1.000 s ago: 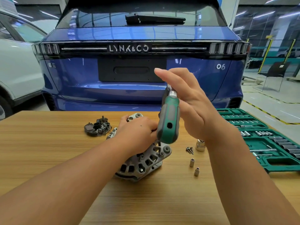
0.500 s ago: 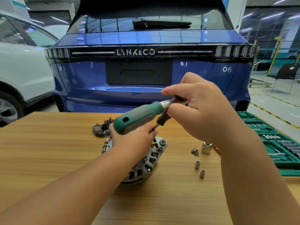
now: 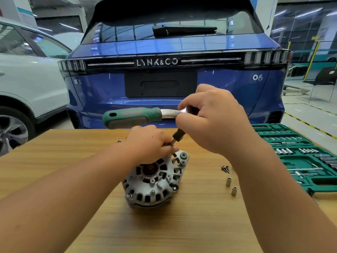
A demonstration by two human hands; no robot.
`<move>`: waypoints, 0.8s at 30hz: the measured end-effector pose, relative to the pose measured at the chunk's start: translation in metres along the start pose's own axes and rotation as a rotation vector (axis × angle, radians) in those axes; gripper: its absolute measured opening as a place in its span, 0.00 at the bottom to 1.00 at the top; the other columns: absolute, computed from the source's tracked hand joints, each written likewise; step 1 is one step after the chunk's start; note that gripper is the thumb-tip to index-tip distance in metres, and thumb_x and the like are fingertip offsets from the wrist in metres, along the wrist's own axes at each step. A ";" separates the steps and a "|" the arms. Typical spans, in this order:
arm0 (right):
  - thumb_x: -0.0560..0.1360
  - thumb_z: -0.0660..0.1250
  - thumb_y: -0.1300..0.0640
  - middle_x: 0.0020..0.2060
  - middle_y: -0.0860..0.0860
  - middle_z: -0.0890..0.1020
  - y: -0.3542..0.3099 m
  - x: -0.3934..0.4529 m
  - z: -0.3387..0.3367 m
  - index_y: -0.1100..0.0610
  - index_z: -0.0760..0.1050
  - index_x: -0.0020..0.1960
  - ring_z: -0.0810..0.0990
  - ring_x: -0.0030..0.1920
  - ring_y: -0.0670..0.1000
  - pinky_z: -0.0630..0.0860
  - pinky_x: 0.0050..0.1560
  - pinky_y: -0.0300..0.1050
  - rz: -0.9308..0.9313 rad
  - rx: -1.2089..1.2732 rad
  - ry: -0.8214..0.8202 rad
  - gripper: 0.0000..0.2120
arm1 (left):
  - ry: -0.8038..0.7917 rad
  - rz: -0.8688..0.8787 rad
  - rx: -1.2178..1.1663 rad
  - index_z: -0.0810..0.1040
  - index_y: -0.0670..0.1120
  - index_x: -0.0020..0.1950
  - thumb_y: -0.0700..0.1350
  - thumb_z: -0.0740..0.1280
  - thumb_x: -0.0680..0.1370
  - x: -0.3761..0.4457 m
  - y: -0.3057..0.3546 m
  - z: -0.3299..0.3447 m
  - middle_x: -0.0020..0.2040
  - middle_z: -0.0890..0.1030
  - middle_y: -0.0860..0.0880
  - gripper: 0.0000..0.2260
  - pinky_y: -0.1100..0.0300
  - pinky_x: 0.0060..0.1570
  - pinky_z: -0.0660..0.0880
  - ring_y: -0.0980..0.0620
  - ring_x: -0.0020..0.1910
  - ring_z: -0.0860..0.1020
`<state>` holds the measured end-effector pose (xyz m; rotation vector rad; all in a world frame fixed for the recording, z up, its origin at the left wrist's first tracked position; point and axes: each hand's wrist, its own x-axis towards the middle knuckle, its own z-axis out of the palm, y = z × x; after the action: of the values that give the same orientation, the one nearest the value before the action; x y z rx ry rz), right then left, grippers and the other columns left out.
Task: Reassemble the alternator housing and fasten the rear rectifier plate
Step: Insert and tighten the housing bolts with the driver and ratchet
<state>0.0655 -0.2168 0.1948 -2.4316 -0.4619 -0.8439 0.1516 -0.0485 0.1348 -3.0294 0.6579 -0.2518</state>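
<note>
A grey cast alternator housing (image 3: pixel 153 181) stands on the wooden table (image 3: pixel 54 161), its vented end face turned toward me. My left hand (image 3: pixel 149 143) curls over the housing's top far edge and pinches around the tip of the tool's shaft there. My right hand (image 3: pixel 211 121) grips the head of a ratchet wrench (image 3: pixel 133 116), whose green and grey handle sticks out level to the left. A dark extension (image 3: pixel 178 134) slants down from the ratchet head to my left fingers. The rectifier plate is hidden behind my left hand.
Loose screws (image 3: pixel 225 168) and two small sockets (image 3: pixel 228 181) lie on the table right of the housing. An open green socket case (image 3: pixel 299 157) sits at the right edge. A blue car (image 3: pixel 164 79) stands just beyond the table, a white car (image 3: pixel 27 84) at left.
The ratchet handle has swung from hanging downward to pointing level left. My right hand moved over the housing, and the extension tip now meets my left fingers. The housing now faces me more.
</note>
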 end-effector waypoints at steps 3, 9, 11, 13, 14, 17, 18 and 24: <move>0.65 0.58 0.44 0.37 0.47 0.73 -0.008 0.006 0.000 0.50 0.81 0.39 0.72 0.36 0.48 0.61 0.33 0.42 -0.013 -0.040 -0.028 0.16 | -0.014 0.049 -0.142 0.72 0.64 0.36 0.67 0.62 0.77 -0.001 -0.015 0.001 0.42 0.80 0.55 0.13 0.48 0.45 0.77 0.52 0.47 0.76; 0.75 0.64 0.35 0.19 0.48 0.66 -0.014 0.018 0.017 0.55 0.63 0.25 0.63 0.24 0.48 0.57 0.27 0.42 0.082 -0.084 -0.034 0.30 | 0.118 0.101 -0.114 0.74 0.55 0.40 0.62 0.59 0.80 -0.015 -0.039 0.016 0.39 0.76 0.56 0.15 0.53 0.38 0.71 0.53 0.41 0.73; 0.75 0.63 0.34 0.16 0.46 0.64 -0.021 0.026 0.023 0.54 0.62 0.25 0.62 0.21 0.48 0.57 0.27 0.43 0.103 -0.014 -0.063 0.31 | 0.159 0.080 -0.107 0.71 0.56 0.39 0.61 0.58 0.81 -0.022 -0.041 0.017 0.38 0.75 0.56 0.14 0.56 0.36 0.67 0.54 0.40 0.73; 0.75 0.64 0.33 0.16 0.45 0.65 -0.032 0.034 0.028 0.55 0.66 0.25 0.63 0.21 0.47 0.61 0.27 0.45 0.110 0.053 -0.129 0.31 | 0.196 0.046 -0.125 0.75 0.56 0.42 0.61 0.58 0.81 -0.029 -0.044 0.020 0.41 0.76 0.56 0.14 0.56 0.39 0.67 0.53 0.44 0.73; 0.75 0.64 0.33 0.18 0.45 0.67 -0.038 0.037 0.030 0.56 0.71 0.28 0.65 0.22 0.45 0.64 0.28 0.46 0.118 0.086 -0.169 0.29 | 0.209 0.020 -0.126 0.77 0.55 0.44 0.61 0.57 0.81 -0.032 -0.046 0.021 0.42 0.76 0.56 0.15 0.55 0.41 0.68 0.52 0.45 0.72; 0.77 0.63 0.40 0.24 0.47 0.74 -0.055 0.046 0.029 0.60 0.81 0.41 0.73 0.29 0.49 0.71 0.32 0.45 0.163 0.149 -0.293 0.23 | 0.211 -0.054 -0.145 0.78 0.56 0.47 0.61 0.58 0.82 -0.043 -0.054 0.024 0.41 0.73 0.58 0.14 0.55 0.41 0.65 0.52 0.46 0.71; 0.79 0.63 0.44 0.25 0.47 0.75 -0.063 0.048 0.027 0.61 0.82 0.43 0.74 0.30 0.48 0.71 0.31 0.41 0.188 0.176 -0.316 0.21 | 0.209 -0.076 -0.159 0.76 0.56 0.45 0.61 0.58 0.82 -0.047 -0.055 0.024 0.40 0.72 0.58 0.13 0.56 0.40 0.65 0.52 0.45 0.71; 0.80 0.65 0.59 0.30 0.52 0.82 -0.107 0.038 0.039 0.60 0.78 0.42 0.84 0.35 0.50 0.73 0.41 0.43 0.641 1.099 -0.358 0.09 | 0.319 -0.146 -0.177 0.65 0.54 0.33 0.57 0.59 0.83 -0.066 -0.051 0.025 0.34 0.68 0.57 0.19 0.58 0.29 0.58 0.50 0.40 0.69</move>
<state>0.0623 -0.1030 0.2316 -1.4953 -0.1537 0.1493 0.1173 0.0252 0.1039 -3.2435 0.4957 -0.7313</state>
